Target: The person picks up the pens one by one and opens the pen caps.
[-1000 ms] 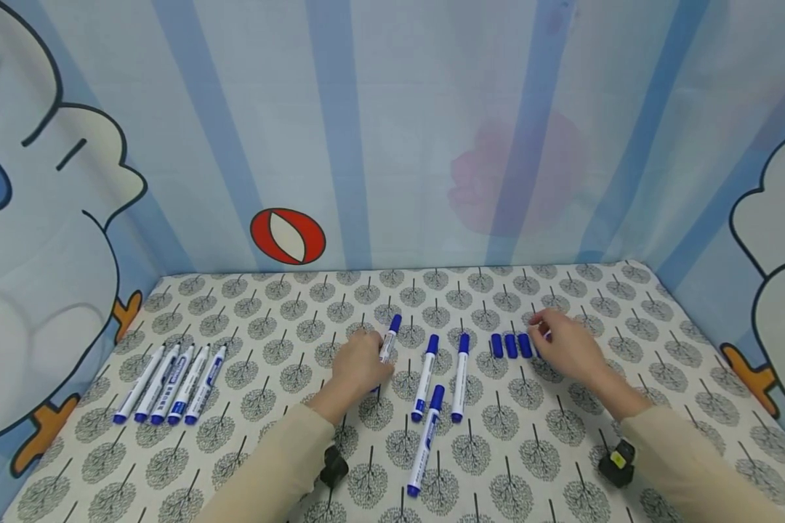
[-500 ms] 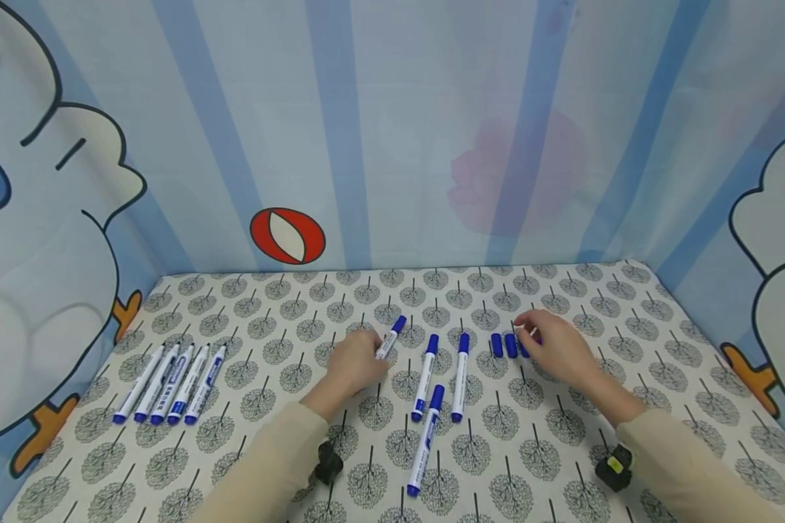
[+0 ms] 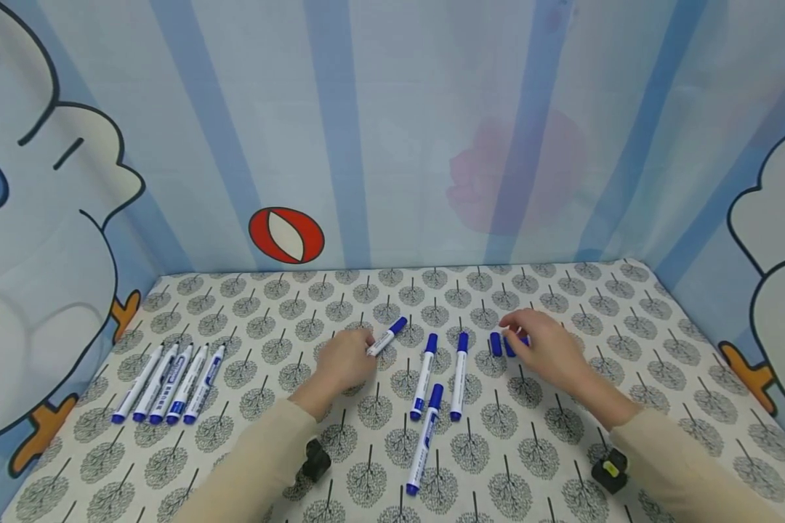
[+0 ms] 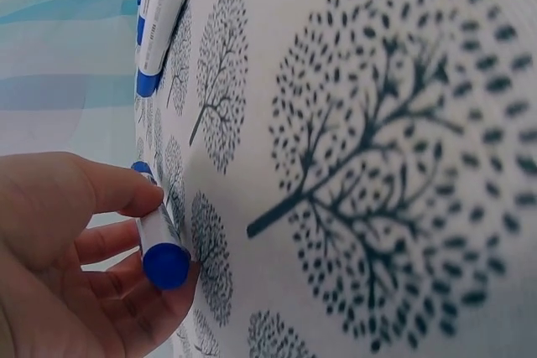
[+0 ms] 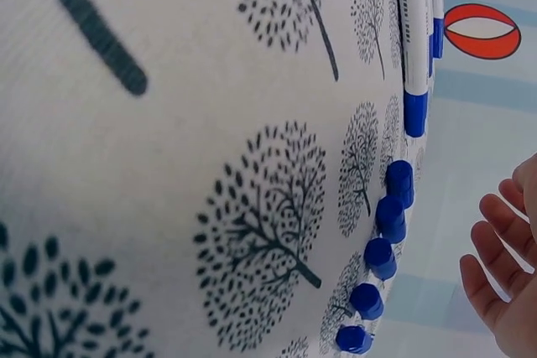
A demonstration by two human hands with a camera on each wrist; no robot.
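My left hand pinches a white marker with a blue cap just at the cloth. In the left wrist view, the thumb lies on one side of that marker and fingers curl round the other, its blue end toward the camera. My right hand hovers by a row of loose blue caps and hides part of the row in the head view. In the right wrist view, that hand has its fingers loosely bent, apart from the blue caps, and holds nothing.
Three capped markers lie between the hands, one closer to the front. At the left, several uncapped markers lie side by side. A tree-patterned cloth covers the table; a printed curtain hangs behind it.
My left hand has shifted left, and the marker in it has turned to a flatter slant. The right hand has moved left along the row of caps.
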